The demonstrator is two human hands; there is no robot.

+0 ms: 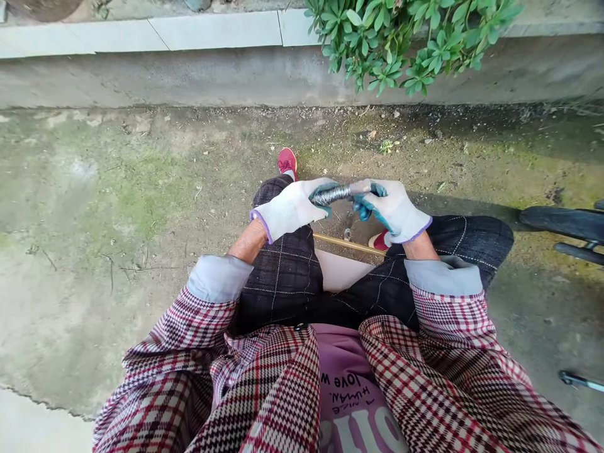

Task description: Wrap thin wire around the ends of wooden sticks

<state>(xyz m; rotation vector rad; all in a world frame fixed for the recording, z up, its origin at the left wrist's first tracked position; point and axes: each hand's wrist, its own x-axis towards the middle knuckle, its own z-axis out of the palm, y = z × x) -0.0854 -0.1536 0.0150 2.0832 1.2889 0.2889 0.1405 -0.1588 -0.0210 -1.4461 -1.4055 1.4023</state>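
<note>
My left hand and my right hand wear white knit gloves with teal rubber-coated fingers and purple cuffs. Both hands grip a tight coil of grey metal wire held level between them above my knees. The wire's far end is hidden inside my right hand's fingers. Below the hands, a thin yellowish rod crosses my lap, passing under my right hand without touching it.
I am seated over bare, mossy ground with my dark checked trousers spread and red shoes below. A concrete gutter wall and green leafy plant lie ahead. A black tubular object stands at the right.
</note>
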